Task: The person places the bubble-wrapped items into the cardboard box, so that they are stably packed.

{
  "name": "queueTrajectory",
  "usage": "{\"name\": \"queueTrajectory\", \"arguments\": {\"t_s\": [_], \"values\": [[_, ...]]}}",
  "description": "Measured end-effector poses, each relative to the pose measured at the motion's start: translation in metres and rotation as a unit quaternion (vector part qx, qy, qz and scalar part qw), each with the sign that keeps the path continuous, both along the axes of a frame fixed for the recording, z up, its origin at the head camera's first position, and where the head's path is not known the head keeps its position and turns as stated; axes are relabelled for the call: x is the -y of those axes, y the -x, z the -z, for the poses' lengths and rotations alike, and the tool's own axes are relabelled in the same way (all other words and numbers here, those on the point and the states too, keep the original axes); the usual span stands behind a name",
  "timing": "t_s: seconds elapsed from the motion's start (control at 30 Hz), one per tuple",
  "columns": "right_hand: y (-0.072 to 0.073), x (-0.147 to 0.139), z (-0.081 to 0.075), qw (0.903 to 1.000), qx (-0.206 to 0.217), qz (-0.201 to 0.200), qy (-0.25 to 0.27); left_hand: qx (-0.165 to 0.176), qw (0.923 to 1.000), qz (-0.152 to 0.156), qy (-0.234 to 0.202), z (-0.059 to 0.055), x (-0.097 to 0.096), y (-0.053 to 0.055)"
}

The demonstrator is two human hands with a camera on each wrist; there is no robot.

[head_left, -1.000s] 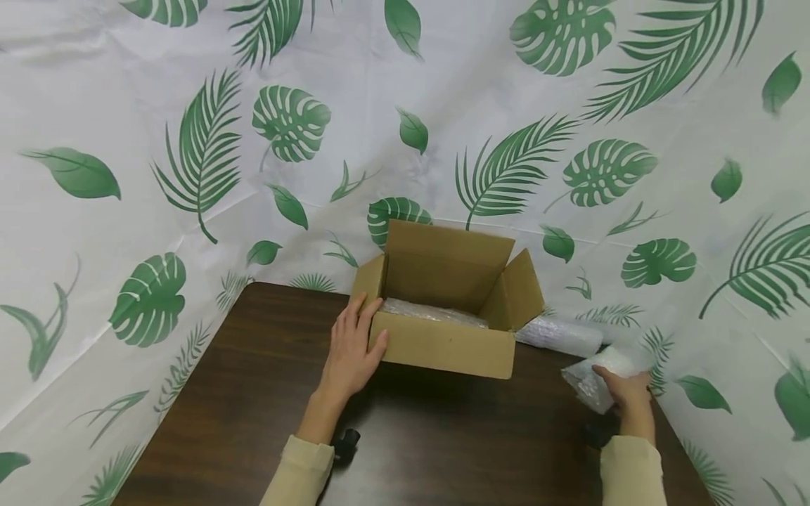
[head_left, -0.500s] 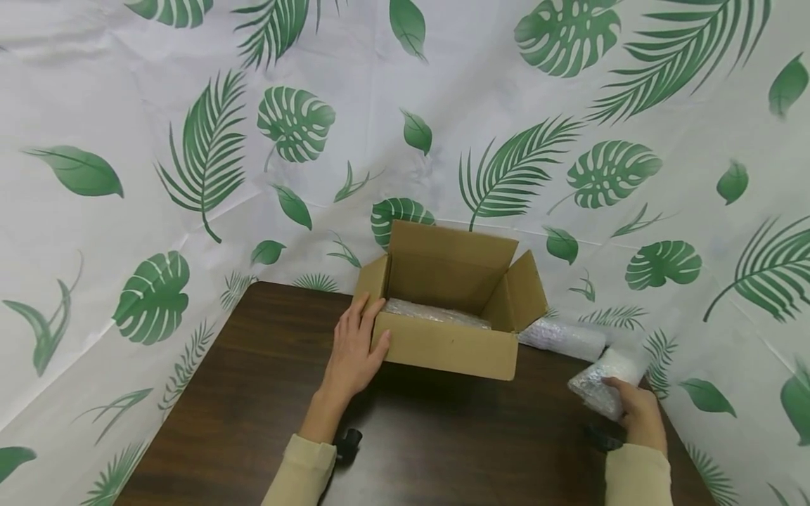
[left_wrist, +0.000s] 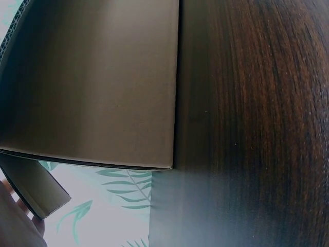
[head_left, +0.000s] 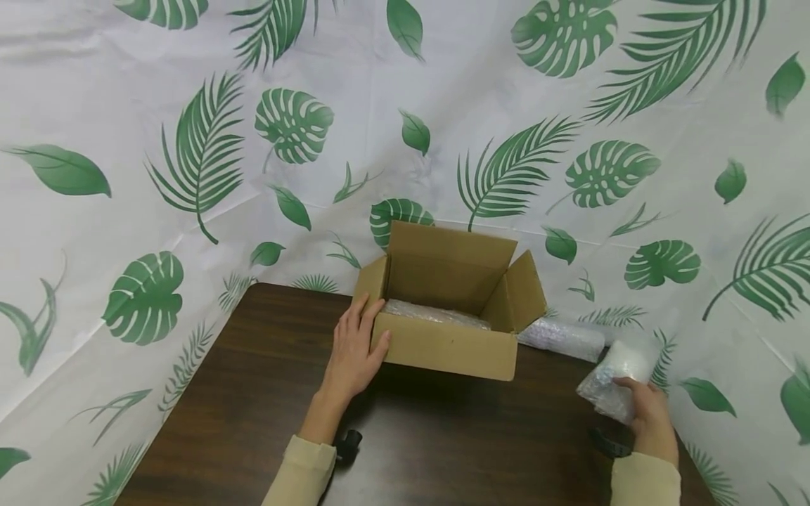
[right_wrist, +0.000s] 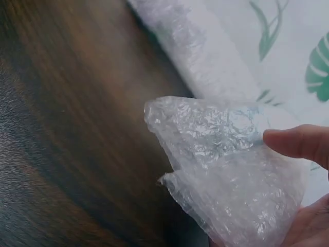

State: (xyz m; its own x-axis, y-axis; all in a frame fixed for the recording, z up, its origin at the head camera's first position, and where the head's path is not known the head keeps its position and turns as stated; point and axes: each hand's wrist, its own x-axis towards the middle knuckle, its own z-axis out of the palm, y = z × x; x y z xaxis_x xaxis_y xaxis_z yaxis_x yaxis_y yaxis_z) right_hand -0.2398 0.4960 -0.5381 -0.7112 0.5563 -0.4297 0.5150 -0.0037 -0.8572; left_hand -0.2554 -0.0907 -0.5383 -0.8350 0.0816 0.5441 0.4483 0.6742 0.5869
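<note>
Right hand (head_left: 652,422), fingers clamped on the bubble-wrapped bundle (head_left: 623,364), at the right edge of the worktop (head_left: 493,436): a light pinch should suit! Left hand (head_left: 352,355), fingers apart, rests on the cardboard box (head_left: 449,348), gentle bracing advised.

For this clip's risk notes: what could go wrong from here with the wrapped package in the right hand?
The right hand holds the wrapped package near the table's right edge in the head view, so a slip might send it over.

The wrap has points sticking out in the right wrist view, which might catch on something.

The box's right flap juts outward, so it could get bumped if the package passes close.
</note>
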Motion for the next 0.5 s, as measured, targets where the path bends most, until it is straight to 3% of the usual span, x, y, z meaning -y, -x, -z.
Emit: {"name": "queueTrajectory", "arguments": {"t_s": [0.1, 0.33, 0.43, 0.5], "values": [[-0.001, 0.005, -0.016, 0.9996, -0.025, 0.01, -0.01, -0.002, 1.0, 0.0, -0.001, 0.001, 0.0, 0.0], [0.004, 0.026, -0.059, 0.9919, -0.11, 0.055, 0.035, -0.004, 1.0, 0.0, -0.003, -0.001, 0.001, 0.001], [0.002, 0.037, -0.073, 0.9832, -0.161, 0.057, 0.063, 0.0, 1.0, 0.0, -0.005, 0.0, 0.001, 0.001], [-0.001, 0.043, -0.081, 0.9712, -0.21, 0.054, 0.098, 0.005, 1.0, 0.001, -0.005, 0.0, 0.001, 0.001]]}}
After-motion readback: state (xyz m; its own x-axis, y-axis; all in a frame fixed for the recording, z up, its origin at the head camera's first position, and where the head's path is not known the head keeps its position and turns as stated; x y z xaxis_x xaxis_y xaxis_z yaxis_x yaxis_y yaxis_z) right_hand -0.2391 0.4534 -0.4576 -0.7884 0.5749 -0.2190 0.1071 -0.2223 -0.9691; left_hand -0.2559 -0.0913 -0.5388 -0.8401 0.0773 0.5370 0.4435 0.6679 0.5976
